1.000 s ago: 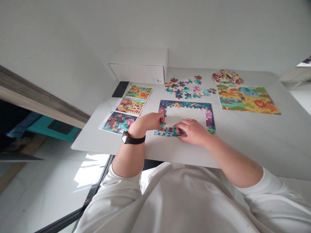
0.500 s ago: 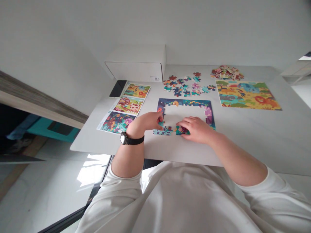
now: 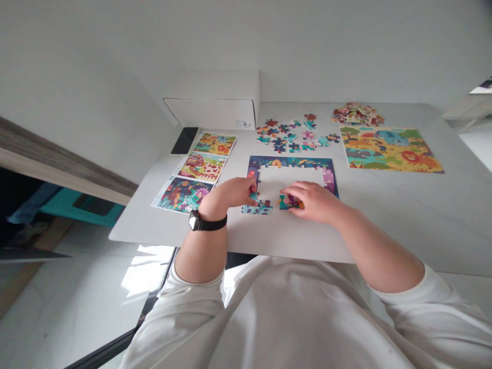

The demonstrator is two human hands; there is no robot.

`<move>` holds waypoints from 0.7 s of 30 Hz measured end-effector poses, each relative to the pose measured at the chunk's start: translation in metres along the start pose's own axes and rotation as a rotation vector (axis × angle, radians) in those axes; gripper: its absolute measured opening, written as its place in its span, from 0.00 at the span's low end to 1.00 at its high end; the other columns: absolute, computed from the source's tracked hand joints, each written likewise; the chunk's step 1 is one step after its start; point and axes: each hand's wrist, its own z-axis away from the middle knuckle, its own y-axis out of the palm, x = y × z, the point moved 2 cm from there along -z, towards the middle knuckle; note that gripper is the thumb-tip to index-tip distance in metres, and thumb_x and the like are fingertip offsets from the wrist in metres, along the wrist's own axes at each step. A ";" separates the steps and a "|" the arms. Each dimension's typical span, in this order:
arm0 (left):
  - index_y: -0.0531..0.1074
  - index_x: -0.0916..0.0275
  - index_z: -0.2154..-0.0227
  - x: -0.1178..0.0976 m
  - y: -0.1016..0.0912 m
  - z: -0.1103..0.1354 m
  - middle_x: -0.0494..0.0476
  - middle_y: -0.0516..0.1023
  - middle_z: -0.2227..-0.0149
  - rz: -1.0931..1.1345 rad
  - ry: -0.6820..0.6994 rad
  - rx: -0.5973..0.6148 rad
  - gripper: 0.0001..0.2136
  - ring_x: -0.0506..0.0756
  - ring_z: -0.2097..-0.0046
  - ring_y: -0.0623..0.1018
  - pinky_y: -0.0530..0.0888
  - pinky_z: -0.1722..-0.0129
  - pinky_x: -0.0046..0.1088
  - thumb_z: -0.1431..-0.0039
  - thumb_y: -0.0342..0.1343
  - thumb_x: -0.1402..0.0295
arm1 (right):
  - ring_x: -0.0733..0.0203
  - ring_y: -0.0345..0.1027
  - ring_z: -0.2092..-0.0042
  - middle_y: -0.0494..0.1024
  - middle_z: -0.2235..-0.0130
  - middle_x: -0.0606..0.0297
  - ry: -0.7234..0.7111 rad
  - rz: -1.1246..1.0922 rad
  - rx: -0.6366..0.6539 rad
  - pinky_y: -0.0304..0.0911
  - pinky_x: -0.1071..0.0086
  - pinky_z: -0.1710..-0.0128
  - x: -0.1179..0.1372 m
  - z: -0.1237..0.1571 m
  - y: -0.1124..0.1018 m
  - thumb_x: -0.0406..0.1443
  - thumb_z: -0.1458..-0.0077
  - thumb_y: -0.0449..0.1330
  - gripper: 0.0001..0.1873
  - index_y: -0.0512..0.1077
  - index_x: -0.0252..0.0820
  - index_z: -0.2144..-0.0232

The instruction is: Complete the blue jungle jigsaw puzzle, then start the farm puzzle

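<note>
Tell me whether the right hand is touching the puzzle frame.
Touching. Head view: the right hand lies on the puzzle frame at its near edge.

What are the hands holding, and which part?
The left hand pinches the puzzle frame at its near-left corner. The right hand covers a bottom-edge strip; its grip is hidden.

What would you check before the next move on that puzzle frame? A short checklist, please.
1. The left hand rests on the near-left pieces: ok.
2. The right hand covers the near-right pieces: ok.
3. The near edge is joined: not ok, a gap shows between those two parts.
4. The frame has its far edge whole: ok.
5. The loose pieces lie apart, beyond it: ok.
6. Either hand pinches a piece: cannot tell.
</note>
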 end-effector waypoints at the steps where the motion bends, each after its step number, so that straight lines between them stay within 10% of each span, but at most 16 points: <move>1: 0.76 0.57 0.53 0.000 0.000 0.000 0.56 0.84 0.56 0.003 -0.004 0.002 0.20 0.59 0.58 0.82 0.69 0.63 0.29 0.46 0.70 0.55 | 0.46 0.78 0.47 0.83 0.48 0.57 0.002 -0.011 -0.007 0.71 0.57 0.44 -0.002 0.001 -0.001 0.31 0.43 0.70 0.27 0.77 0.46 0.41; 14: 0.76 0.58 0.60 -0.012 -0.009 0.003 0.54 0.83 0.63 0.360 0.092 -0.262 0.15 0.55 0.62 0.80 0.72 0.62 0.30 0.31 0.57 0.51 | 0.45 0.75 0.40 0.79 0.42 0.54 -0.039 -0.105 -0.218 0.71 0.50 0.37 -0.007 0.006 -0.019 0.33 0.38 0.67 0.31 0.71 0.48 0.34; 21: 0.71 0.60 0.52 -0.049 0.009 -0.009 0.53 0.80 0.64 0.886 0.257 -0.150 0.16 0.51 0.66 0.79 0.76 0.66 0.26 0.35 0.63 0.56 | 0.42 0.72 0.37 0.77 0.38 0.53 -0.019 -0.101 -0.310 0.69 0.47 0.34 -0.005 0.005 -0.020 0.33 0.38 0.65 0.35 0.68 0.50 0.30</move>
